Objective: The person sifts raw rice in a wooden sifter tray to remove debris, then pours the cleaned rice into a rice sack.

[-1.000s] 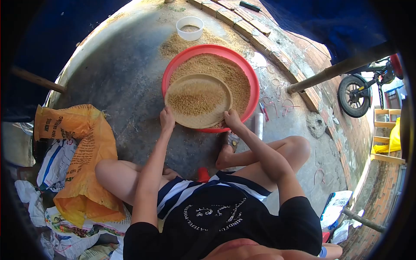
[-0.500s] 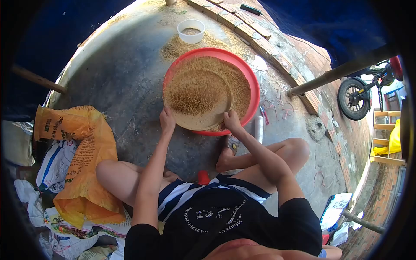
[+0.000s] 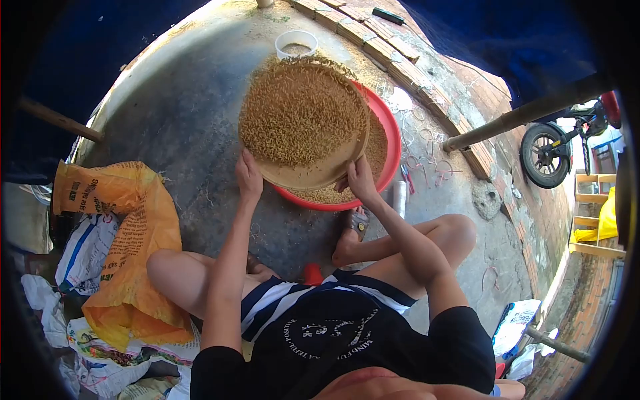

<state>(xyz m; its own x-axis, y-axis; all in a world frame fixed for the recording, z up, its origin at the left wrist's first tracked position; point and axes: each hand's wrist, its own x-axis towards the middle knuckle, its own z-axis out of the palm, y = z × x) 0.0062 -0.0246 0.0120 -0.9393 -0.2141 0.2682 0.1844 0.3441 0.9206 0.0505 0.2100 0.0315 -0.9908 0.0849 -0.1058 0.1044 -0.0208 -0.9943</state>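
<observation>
A round winnowing tray [image 3: 313, 177] is gripped at its near rim by both of my hands. My left hand [image 3: 249, 175] is closed on the lower left edge, my right hand [image 3: 360, 179] on the lower right edge. Loose unhusked grain [image 3: 300, 113] fills the air over the tray's far part, and its bare floor shows near me. Beneath and to the right is a wide red basin [image 3: 392, 143] holding more grain [image 3: 379, 143]. The tray hides most of the basin's left and far sides.
Behind the tray a white tub [image 3: 297, 39] stands on concrete strewn with grain. An orange sack [image 3: 143, 247] and other bags lie at left. Scissors [image 3: 407, 177] and a clear roll [image 3: 400, 197] lie right of the basin, near a bamboo pole [image 3: 527, 113] and a brick edging [image 3: 413, 77].
Both hands have raised the tray, which now looks larger and covers more of the basin's far left side. The grain has been tossed up and spread out.
</observation>
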